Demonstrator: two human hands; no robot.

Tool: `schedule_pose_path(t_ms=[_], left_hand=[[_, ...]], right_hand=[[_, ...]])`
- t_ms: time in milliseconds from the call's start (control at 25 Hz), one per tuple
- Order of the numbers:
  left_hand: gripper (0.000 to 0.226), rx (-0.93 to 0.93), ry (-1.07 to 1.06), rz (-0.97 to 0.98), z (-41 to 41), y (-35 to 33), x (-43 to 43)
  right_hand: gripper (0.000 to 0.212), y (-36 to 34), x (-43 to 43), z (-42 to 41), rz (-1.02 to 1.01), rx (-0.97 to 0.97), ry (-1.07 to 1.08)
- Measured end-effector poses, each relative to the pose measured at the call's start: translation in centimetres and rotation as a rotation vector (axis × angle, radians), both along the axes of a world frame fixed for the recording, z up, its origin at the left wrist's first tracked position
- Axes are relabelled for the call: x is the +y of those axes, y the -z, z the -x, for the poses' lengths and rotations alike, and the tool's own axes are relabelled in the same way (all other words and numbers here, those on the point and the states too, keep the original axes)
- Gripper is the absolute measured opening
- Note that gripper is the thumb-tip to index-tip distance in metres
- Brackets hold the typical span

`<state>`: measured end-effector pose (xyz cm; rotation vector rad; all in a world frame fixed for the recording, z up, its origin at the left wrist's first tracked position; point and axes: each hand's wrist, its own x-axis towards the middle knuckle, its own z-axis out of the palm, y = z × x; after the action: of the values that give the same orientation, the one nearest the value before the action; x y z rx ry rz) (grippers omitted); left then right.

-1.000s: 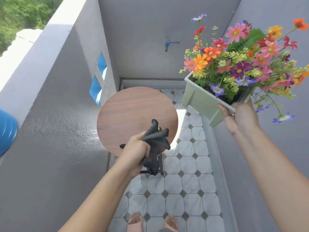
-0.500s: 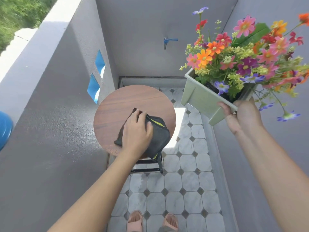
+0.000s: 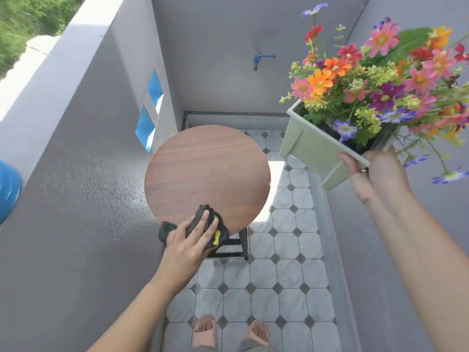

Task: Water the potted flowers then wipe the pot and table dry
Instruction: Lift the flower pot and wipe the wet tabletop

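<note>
Flowers [image 3: 375, 80] in pink, orange, red and purple crowd a pale green rectangular pot [image 3: 317, 151] held aloft and tilted, well clear of the table and to its right. Right hand [image 3: 375, 174] grips the pot's near rim, thumb hooked over the outer wall and the other fingers hidden behind the rim, so their spread cannot be told. Left hand [image 3: 187, 242] presses a bunched black cloth [image 3: 218, 227] with a yellow edge onto the near rim of the round wood-grain table [image 3: 208, 171], fingers [image 3: 203, 219] extended and slightly spread across the fabric; part of the cloth hangs past the table's edge. Black table legs [image 3: 241, 245] show beneath. Below, two feet in pink sandals [image 3: 205, 334] stand on grey-and-white tiled floor [image 3: 291, 288]. Grey walls enclose the narrow space, with a blue tap [image 3: 258, 58] on the far wall and two blue diamond-shaped openings [image 3: 149, 110] in the left one.
</note>
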<state>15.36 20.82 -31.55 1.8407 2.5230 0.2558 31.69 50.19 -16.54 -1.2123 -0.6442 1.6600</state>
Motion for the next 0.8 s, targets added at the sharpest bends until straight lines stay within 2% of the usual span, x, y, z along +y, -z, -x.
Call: schedule_pose_path(t_ms=[80,160,280,360,440,560,640,800], left_hand=[[0.047,-0.029,-0.038,-0.043,2.9,0.3,-2.3],[0.049,-0.057,-0.133,0.019,6.1,0.1,-2.3],[0.051,-0.038,-0.345,0.092,9.4,-1.1,1.0],[0.049,-0.095,-0.472,0.116,10.7,-2.0,3.6],[0.050,-0.149,-0.498,0.115,11.0,-2.7,6.0],[0.053,-0.152,-0.336,0.112,9.0,-3.2,9.4],[0.059,-0.106,-0.133,0.119,5.7,-3.1,11.2],[0.052,-0.140,0.347,0.054,0.5,-2.9,12.4]], right_hand=[[0.039,0.1,0.1,-0.2,-0.004,-0.004,0.004],[0.040,0.2,0.2,-0.4,-0.007,-0.005,0.006],[0.037,0.3,0.1,-0.6,0.005,-0.020,0.006],[0.036,0.3,-0.1,-0.6,0.013,-0.018,0.012],[0.035,0.4,-0.2,-0.7,0.018,-0.018,0.014],[0.039,0.5,-0.5,-0.4,0.008,-0.013,0.002],[0.043,0.3,-0.7,-0.1,0.003,-0.027,-0.011],[0.043,-0.2,-0.9,0.3,0.011,-0.028,-0.018]])
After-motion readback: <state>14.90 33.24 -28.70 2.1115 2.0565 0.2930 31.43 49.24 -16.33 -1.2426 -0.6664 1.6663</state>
